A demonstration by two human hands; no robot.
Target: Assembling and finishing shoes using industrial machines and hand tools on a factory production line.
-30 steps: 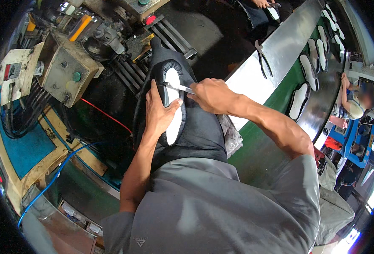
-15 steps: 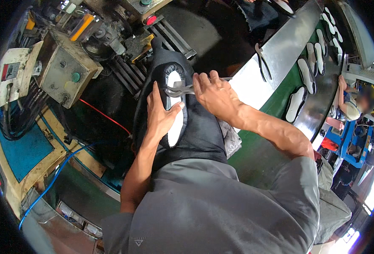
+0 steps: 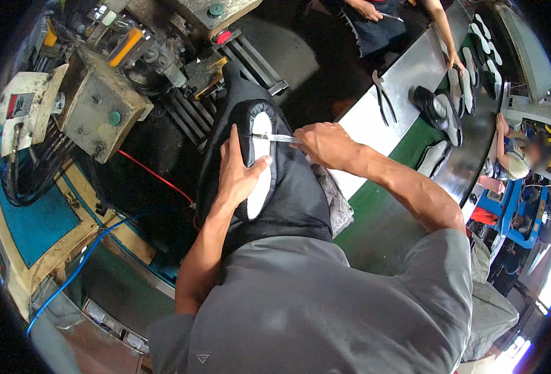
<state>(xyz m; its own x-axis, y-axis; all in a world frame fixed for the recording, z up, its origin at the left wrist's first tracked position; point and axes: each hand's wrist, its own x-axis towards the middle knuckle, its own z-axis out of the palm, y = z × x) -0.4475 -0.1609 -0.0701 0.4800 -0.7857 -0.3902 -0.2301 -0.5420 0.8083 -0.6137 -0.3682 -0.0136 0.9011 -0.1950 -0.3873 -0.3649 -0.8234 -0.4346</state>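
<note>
A black shoe upper with a white insole (image 3: 262,143) lies sole-up on my lap. My left hand (image 3: 238,171) grips it from the left side, thumb resting on the white insole. My right hand (image 3: 325,143) is shut on a slim metal tool (image 3: 274,138), whose tip lies across the insole near the toe end.
A metal machine with a grey control box (image 3: 98,106) stands to the left, with red and blue cables below it. On the right runs a curved steel conveyor (image 3: 412,68) carrying pliers (image 3: 383,96), a black shoe (image 3: 431,106) and white insoles. Other people (image 3: 375,19) work beyond it.
My right hand drew back to the right, then brought the metal tool flat across the insole again. More shoes have come along the conveyor. My left hand stays on the shoe.
</note>
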